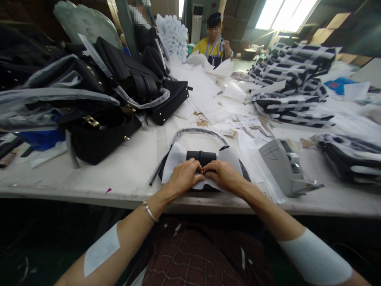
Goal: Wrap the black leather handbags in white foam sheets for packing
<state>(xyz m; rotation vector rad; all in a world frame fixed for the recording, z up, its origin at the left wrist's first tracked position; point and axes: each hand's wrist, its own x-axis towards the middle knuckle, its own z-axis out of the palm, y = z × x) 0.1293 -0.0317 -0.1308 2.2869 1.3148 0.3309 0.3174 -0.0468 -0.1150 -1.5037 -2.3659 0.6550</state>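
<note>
Bag (201,156) on the table (131,178), white paper (175,156) over it; contents hidden from me. My left hand (185,173) and right hand (225,173) pinch its metal fitting (203,172), fingertips nearly together.

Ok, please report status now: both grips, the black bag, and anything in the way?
Left grip and right grip, both at small metal piece on black bag. White sheet partly covers bag. Grey tape dispenser at right, not blocking.

Coppery piece (203,172) mostly hidden by fingers (212,166); leftmost black bags (20,51) cut off.
</note>
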